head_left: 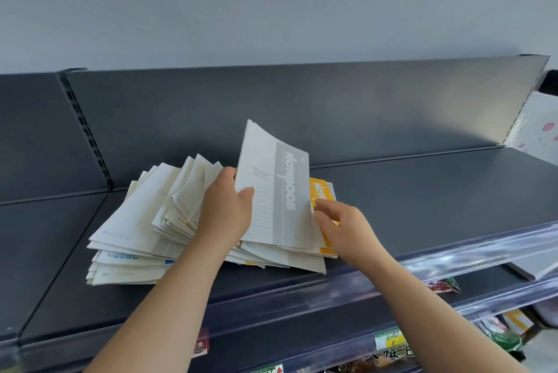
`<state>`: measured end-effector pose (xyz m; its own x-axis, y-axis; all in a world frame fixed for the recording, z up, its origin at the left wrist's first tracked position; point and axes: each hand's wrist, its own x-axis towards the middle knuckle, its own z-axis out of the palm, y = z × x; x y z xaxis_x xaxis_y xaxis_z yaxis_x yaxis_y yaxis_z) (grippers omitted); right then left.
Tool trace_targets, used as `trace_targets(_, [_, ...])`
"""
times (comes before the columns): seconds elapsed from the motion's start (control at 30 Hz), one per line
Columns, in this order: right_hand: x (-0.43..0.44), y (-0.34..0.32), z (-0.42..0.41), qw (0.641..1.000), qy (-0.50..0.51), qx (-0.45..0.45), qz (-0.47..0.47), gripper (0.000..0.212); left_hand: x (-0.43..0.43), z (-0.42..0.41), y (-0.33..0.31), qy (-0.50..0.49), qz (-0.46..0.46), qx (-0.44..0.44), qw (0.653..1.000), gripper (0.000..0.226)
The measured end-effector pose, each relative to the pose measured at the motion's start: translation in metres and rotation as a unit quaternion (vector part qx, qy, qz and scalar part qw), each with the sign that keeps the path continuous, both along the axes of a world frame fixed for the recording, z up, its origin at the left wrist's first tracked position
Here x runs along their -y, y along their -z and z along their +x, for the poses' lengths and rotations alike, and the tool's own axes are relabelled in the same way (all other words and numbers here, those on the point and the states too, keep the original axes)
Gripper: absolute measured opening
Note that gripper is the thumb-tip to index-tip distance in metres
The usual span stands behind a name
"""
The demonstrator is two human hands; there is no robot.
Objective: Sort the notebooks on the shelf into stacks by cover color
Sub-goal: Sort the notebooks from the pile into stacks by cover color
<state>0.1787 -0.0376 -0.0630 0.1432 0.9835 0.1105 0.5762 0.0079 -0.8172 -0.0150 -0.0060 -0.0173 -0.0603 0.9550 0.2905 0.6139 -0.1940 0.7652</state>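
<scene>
Pinching thin, bowing grey notebook [280, 191] between thumb and fingers of left hand [225, 211]; holding right hand [341, 227] loosely curled beside its edge, flat yellow notebook [320, 189] under fingertips.

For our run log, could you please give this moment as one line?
left hand: holds grey notebook | right hand: at yellow notebook | pile: unsorted

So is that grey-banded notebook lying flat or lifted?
Lifted: the left hand grips the white, grey-banded notebook, tilting it above the pile of pale notebooks.
</scene>
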Motion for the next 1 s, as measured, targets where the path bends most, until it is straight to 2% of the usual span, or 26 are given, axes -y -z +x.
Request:
trace_targets(0.1, [-0.004, -0.011, -0.012, 0.998, -0.008, -0.061, 0.024, 0.042, 0.006, -0.005, -0.005, -0.008, -0.005, 0.053, 0.999, 0.009])
trace_targets(0.23, [-0.007, -0.029, -0.029, 0.989, -0.029, -0.115, 0.083, 0.024, 0.013, -0.019, -0.01, -0.018, -0.018, 0.075, 0.997, 0.023])
trace_targets(0.3, [-0.007, -0.038, -0.041, 0.988, -0.036, -0.11, 0.106, 0.019, 0.02, -0.03, -0.015, 0.002, -0.032, 0.085, 0.996, 0.032])
trace_targets(0.47, [-0.004, -0.057, -0.082, 0.979, -0.07, -0.102, 0.159, 0.024, 0.042, -0.067, -0.031, 0.021, -0.018, 0.097, 0.995, 0.04])
trace_targets(0.77, [-0.003, -0.077, -0.187, 0.969, -0.115, -0.049, 0.212, 0.019, 0.067, -0.172, -0.034, -0.085, 0.069, 0.1, 0.989, 0.033])
trace_targets(1.0, [0.004, -0.072, -0.312, 0.965, -0.165, -0.052, 0.197, 0.013, 0.092, -0.294, -0.028, -0.15, 0.046, 0.063, 0.986, 0.021])
